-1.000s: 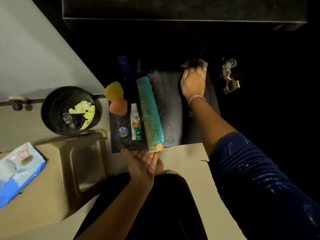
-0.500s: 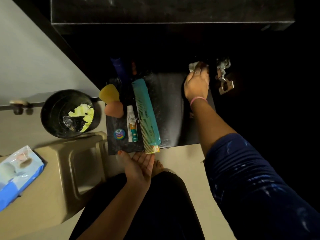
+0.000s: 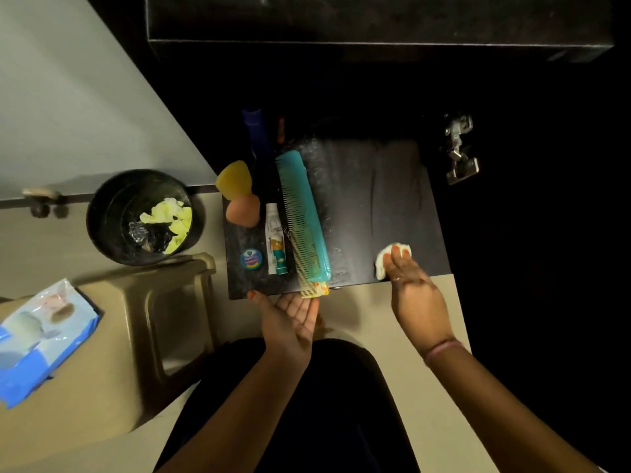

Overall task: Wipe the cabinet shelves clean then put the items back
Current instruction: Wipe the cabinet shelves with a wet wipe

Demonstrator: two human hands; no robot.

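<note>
Shelf (image 3: 375,199): dark board, centre of frame, right half bare and streaked.
Right hand (image 3: 415,295): lower right of shelf at its front edge, fingers laid flat, pressing a white cloth (image 3: 384,262) onto the board.
Left hand (image 3: 290,319): just below the shelf's front edge, palm up, fingers spread, holding nothing; fingertips just beside the comb's near end.
Comb (image 3: 304,220): teal, lying lengthwise on shelf, left of centre, near end poking over the edge.
Tube (image 3: 275,240): just left of comb, flat.
Small tin (image 3: 251,259): front left of shelf.
Sponges (image 3: 239,192): yellow and pink, on the shelf's left edge.
Bin (image 3: 143,216): left of shelf, scraps inside.
Wipes pack (image 3: 41,336): lower left.
</note>
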